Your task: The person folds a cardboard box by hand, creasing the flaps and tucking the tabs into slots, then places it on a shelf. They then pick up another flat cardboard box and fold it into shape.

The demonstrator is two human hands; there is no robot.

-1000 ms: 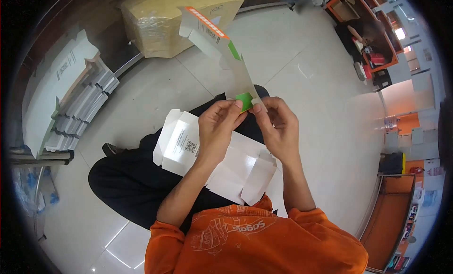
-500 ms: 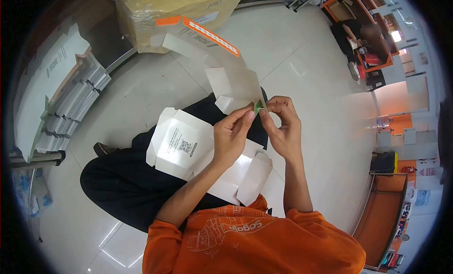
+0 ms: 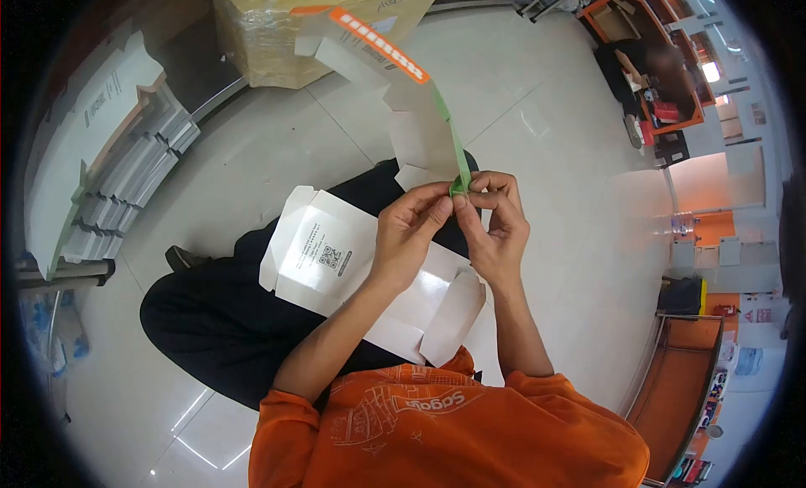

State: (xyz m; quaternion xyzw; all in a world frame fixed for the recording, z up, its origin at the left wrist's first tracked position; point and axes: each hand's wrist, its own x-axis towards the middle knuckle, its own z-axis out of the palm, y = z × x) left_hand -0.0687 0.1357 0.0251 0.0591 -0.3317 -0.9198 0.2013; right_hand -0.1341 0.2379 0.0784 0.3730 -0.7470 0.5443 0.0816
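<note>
The green flap (image 3: pixel 458 186) of the held carton (image 3: pixel 418 135), a broad patch a second ago, is now curled narrow at the frame's middle; it seems to be bending. Forearms angled upward, the left hand (image 3: pixel 408 234) and right hand (image 3: pixel 495 228) meet there, fingers pinching it; the carton extends toward the upper middle.

Green tab (image 3: pixel 457 187) (broad earlier) now bent narrow.

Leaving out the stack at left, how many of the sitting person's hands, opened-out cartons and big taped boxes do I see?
Hands: 2 (left hand, right hand)
Opened-out cartons: 2 (held carton, lap carton)
Big taped box: 1
Total: 5
</note>
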